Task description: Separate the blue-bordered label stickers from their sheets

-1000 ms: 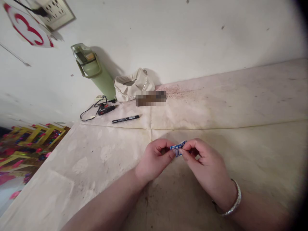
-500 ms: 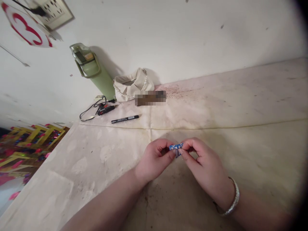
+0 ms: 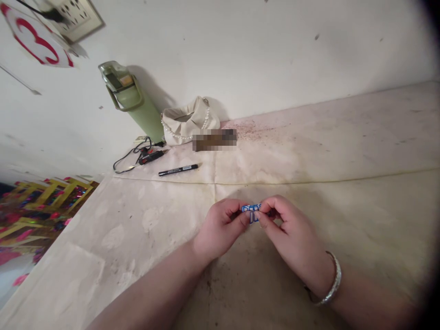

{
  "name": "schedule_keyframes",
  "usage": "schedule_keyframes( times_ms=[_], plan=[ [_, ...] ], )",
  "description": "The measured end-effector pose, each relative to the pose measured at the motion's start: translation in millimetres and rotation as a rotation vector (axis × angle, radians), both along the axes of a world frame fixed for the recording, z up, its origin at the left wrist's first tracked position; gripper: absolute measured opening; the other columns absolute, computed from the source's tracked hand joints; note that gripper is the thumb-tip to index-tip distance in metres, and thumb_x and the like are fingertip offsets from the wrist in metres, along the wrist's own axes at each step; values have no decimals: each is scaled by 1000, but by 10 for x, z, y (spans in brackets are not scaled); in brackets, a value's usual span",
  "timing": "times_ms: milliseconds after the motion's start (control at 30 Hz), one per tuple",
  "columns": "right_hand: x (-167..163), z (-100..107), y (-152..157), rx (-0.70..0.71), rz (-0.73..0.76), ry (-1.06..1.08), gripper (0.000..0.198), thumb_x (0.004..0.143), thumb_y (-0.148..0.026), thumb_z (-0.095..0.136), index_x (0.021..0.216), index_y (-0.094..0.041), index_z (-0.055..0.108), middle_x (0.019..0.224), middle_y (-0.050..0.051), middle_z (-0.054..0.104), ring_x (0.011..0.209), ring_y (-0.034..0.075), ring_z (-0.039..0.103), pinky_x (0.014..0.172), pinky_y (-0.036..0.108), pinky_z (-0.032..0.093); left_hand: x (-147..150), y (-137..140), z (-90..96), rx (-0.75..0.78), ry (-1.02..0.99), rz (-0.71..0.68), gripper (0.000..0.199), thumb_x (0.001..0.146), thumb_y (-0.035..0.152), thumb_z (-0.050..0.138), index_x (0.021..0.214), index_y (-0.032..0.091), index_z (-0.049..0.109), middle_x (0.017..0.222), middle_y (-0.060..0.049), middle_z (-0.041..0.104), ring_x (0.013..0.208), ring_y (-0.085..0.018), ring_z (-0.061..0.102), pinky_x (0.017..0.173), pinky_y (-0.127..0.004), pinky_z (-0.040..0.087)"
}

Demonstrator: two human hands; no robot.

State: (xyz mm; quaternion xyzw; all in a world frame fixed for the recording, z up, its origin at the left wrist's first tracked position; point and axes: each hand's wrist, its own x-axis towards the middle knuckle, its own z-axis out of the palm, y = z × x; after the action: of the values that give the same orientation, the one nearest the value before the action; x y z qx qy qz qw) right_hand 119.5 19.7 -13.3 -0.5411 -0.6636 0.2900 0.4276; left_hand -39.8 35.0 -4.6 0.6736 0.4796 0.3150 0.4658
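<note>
Between my two hands is a small blue-and-white piece (image 3: 253,209) with outlined letter-like shapes on it; its exact kind cannot be made out. My left hand (image 3: 222,227) pinches its left end between thumb and fingers. At the right end, my right hand (image 3: 292,231) grips it the same way, with a silver bangle (image 3: 333,284) on the wrist. The fingertips nearly meet at the lower edge and hide both ends of the piece. Both hands are low over the cloth-covered table (image 3: 165,215).
Along the wall stand a green bottle (image 3: 142,107) and a cream handbag (image 3: 187,119) with a pearl strap. A blurred-out item (image 3: 215,140) lies before the bag. Further left are a black glue-gun-like tool (image 3: 151,157) with a cord and a black marker (image 3: 178,170).
The lower part of the blue-and-white piece now shows flatter and more fully between my thumbs. Both hands stay in nearly the same place.
</note>
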Motion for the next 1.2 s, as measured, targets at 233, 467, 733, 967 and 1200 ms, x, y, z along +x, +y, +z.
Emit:
schedule_keyframes(
  times_ms=[233, 467, 733, 967, 1200],
  plan=[
    [0, 5, 8, -31, 1, 10, 10, 82, -22, 53, 73, -22, 50, 67, -2, 56, 56, 12, 51, 52, 24, 43, -5, 5, 14, 74, 89, -22, 26, 89, 36, 51, 89, 16, 68, 78, -4, 65, 73, -15, 57, 65, -25, 44],
    [-3, 4, -2, -75, 17, 41, 9, 83, -21, 52, 73, -21, 51, 68, -2, 56, 56, 12, 52, 52, 24, 43, -13, -4, 33, 104, 95, -8, 35, 94, 37, 40, 88, 15, 66, 78, -5, 63, 73, -15, 55, 67, -26, 43],
    [-12, 4, 4, -107, 19, 24, 11, 82, -22, 52, 71, -22, 50, 66, -3, 54, 56, 12, 51, 52, 24, 43, 2, -11, -23, 59, 86, -3, 25, 88, 38, 52, 88, 15, 64, 80, -4, 64, 74, -15, 56, 66, -25, 44],
    [-22, -22, -6, -118, 16, 62, 6, 82, -24, 52, 89, -22, 52, 82, 2, 61, 70, 16, 60, 60, 28, 49, 8, -5, -22, 165, 161, 43, 18, 88, 29, 53, 88, 17, 66, 81, -4, 66, 77, -16, 59, 69, -27, 46],
    [-23, -32, -15, -118, -3, 21, 24, 81, -27, 54, 105, -22, 56, 100, 7, 63, 81, 20, 62, 52, 28, 49, 3, 5, -21, 355, 189, 68, 12, 86, 23, 56, 88, 19, 68, 81, -3, 66, 79, -15, 59, 72, -28, 46]
  ],
)
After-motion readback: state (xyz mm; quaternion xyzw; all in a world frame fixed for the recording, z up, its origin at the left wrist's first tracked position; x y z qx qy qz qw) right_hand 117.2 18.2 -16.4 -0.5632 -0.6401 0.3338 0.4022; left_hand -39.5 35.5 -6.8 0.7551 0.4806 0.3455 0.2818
